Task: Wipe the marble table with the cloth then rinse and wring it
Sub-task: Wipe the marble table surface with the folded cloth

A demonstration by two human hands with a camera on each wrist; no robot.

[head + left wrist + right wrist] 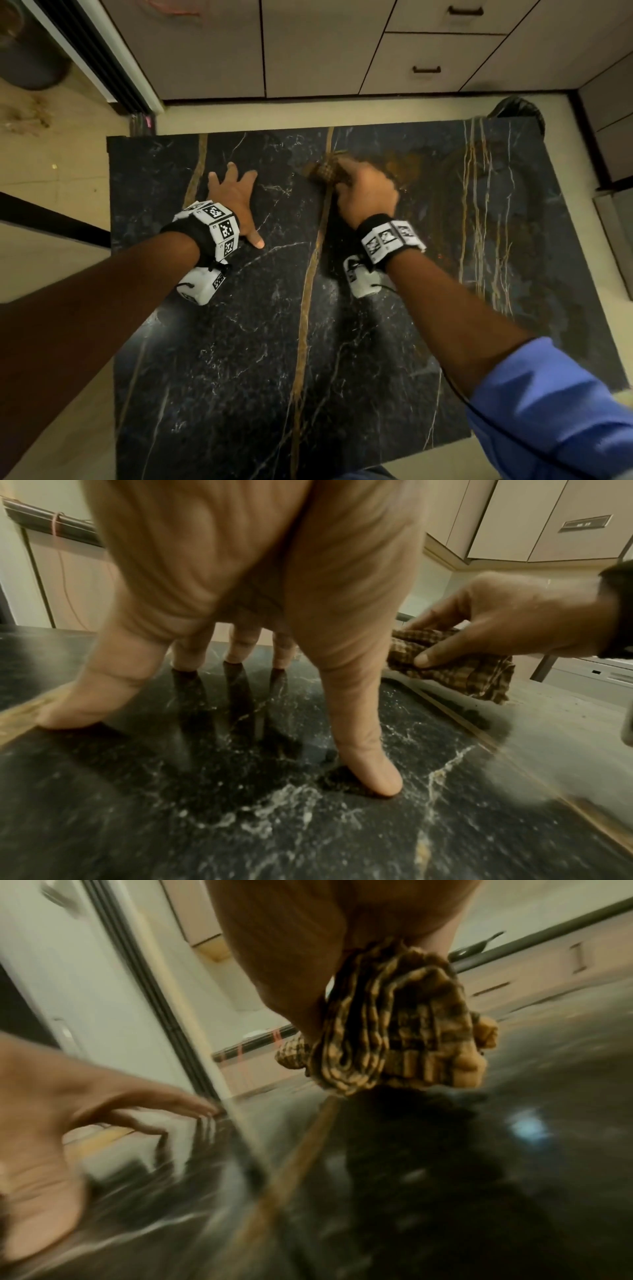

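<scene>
Right in the middle of the head view sits the black marble desk (239, 342), gold veins running top to bottom. The left hand (236, 198) is planted on it at center left, fingers spread wide and straight, and the left wrist view shows the fingertips (373, 772) touching the stone with the palm arched above. Over at upper center, the right hand (366, 198) has the checked brown cloth (325, 171) bunched up, fingers and thumb curled round it, pressing it down onto the desk right on one gold vein (308, 291). From the left wrist camera the cloth (455, 666) lies crumpled on the stone at the right of the frame, thumb pinning its near edge; from the right wrist camera the cloth (394, 1031) hangs in folds below the palm, though that picture is blurred. Beyond the desk, pale cabinet drawers (438, 61) fill the upper frame, and a dark bin (520, 109) peeks out behind the desk's upper right corner.
</scene>
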